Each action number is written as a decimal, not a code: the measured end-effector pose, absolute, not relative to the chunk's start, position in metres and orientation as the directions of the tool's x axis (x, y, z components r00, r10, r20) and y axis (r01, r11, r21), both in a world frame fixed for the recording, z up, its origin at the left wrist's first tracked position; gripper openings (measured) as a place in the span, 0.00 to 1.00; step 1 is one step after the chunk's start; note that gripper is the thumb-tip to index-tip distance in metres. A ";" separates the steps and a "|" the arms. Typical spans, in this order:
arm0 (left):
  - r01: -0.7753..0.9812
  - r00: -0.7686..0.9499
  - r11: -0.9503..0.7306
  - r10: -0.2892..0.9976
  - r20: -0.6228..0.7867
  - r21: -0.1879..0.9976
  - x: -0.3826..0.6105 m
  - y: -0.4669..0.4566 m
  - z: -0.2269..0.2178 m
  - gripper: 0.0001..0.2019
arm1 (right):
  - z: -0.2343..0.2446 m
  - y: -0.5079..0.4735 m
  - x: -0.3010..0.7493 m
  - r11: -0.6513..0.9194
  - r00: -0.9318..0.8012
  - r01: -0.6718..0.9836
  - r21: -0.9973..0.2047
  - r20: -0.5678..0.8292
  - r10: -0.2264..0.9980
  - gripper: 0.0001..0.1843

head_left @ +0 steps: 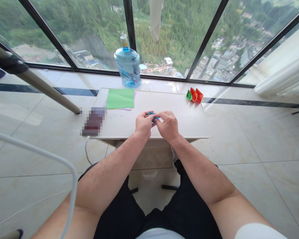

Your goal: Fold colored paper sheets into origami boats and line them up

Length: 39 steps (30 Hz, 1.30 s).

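A small piece of folded blue paper [151, 114] is held between both hands above the front middle of the white table. My left hand [144, 125] grips its left side, the fingers closed around it. My right hand [168, 125] pinches the right side with thumb and fingers. Much of the paper is hidden by the fingers, so its full shape does not show. At the table's back right corner stand folded paper pieces, one green [189, 95] and two red [196, 95]. A stack of coloured sheets topped by green paper [121, 99] lies at the back left.
The white table [184, 127] stands before a large window. Behind it is a blue water bottle [128, 68]. A blurred-out device [93, 121] with a white cable [87, 151] lies on the left edge. A pole [54, 89] slants in from the left, near a curved white tube [52, 154].
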<state>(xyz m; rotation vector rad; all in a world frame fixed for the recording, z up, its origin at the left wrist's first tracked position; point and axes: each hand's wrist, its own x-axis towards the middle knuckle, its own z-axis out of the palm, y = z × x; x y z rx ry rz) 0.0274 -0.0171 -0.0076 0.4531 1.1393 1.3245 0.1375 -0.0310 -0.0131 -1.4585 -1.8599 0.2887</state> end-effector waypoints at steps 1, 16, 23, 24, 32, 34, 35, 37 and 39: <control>-0.520 -0.147 0.266 0.908 -0.392 0.812 0.027 -0.017 -0.007 0.12 | -0.013 -0.031 0.137 0.335 -0.091 0.742 -0.581 0.407 0.909 0.09; -0.618 -0.020 0.274 0.932 -0.363 0.737 0.025 -0.017 -0.007 0.18 | -0.011 -0.028 0.137 0.230 0.016 0.728 -0.646 0.351 0.936 0.07; -0.664 0.096 0.315 0.935 -0.341 0.678 0.023 -0.017 -0.010 0.14 | -0.008 -0.024 0.141 0.166 0.176 0.605 -0.779 0.334 0.926 0.06; -0.661 0.102 0.313 0.938 -0.331 0.683 0.023 -0.017 -0.010 0.12 | -0.007 -0.024 0.141 0.165 0.181 0.587 -0.793 0.327 0.927 0.06; -0.652 0.089 0.284 0.949 -0.302 0.703 0.025 -0.018 -0.014 0.06 | -0.006 -0.023 0.143 0.149 0.157 0.522 -0.840 0.266 0.951 0.05; -0.653 0.075 0.274 0.951 -0.300 0.706 0.024 -0.017 -0.014 0.07 | -0.003 -0.025 0.143 0.143 0.145 0.517 -0.844 0.251 0.957 0.07; -0.654 0.066 0.265 0.953 -0.296 0.709 0.023 -0.016 -0.013 0.07 | -0.001 -0.026 0.144 0.147 0.138 0.517 -0.843 0.252 0.958 0.09; -0.658 0.042 0.243 0.957 -0.287 0.713 0.020 -0.013 -0.012 0.07 | 0.004 -0.029 0.145 0.179 0.120 0.536 -0.825 0.285 0.951 0.11; -0.666 0.007 0.215 0.959 -0.282 0.714 0.016 -0.008 -0.011 0.07 | 0.006 -0.032 0.146 0.236 0.084 0.576 -0.783 0.344 0.935 0.10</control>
